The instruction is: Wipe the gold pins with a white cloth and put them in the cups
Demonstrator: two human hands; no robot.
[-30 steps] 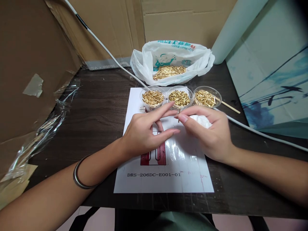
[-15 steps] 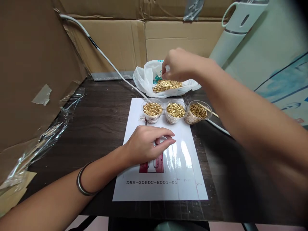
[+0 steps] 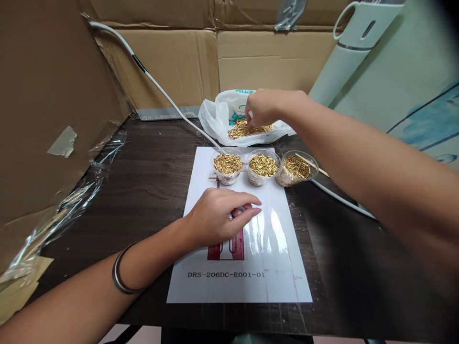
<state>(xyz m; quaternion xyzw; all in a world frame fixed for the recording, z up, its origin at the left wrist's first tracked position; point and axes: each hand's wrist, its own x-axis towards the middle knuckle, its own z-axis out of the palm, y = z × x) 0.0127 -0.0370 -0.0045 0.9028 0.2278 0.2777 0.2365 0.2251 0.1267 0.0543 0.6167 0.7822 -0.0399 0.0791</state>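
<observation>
My right hand (image 3: 263,107) reaches into a white plastic bag (image 3: 213,119). Its fingers point down, drawn together, at a heap of thin gold-coloured metal pins (image 3: 238,129). Whatever is between those fingertips is hidden. On a printed sheet (image 3: 283,282), my left hand (image 3: 229,215) rests with fingers partly curled and a gap between thumb and forefinger; nothing shows in it. Beyond it stand three clear plastic cups in a row, the left cup (image 3: 228,165), the middle cup (image 3: 263,166) and the right cup (image 3: 294,168), each filled with small gold-coloured metal pieces.
Cardboard walls (image 3: 161,67) enclose the back and left of the dark wooden table (image 3: 150,162). A white cable (image 3: 161,91) runs down behind the cups. A thin wooden stick (image 3: 311,165) lies at the right cup. A white cylindrical appliance (image 3: 340,67) leans at the back right.
My right hand has come down from above the bag to the heap of pins. My left hand has stayed nearly in place on the sheet.
</observation>
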